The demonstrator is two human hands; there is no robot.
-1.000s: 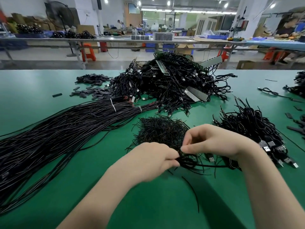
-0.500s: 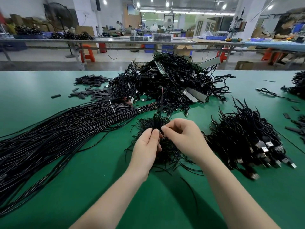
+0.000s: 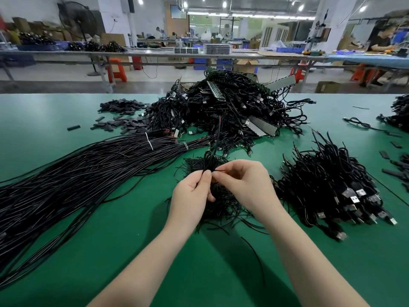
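Glossy black plastic-sheathed cable (image 3: 209, 161), matt green tabletop (image 3: 132, 229)

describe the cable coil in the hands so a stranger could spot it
On the green table, look between the long cable bundle and the heap with silver plugs. The left hand pinches a small black coil there, the right hand a thin strand on it; only this coil is lifted.

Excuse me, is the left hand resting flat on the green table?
No, the left hand pinches a coiled cable, held above the table.
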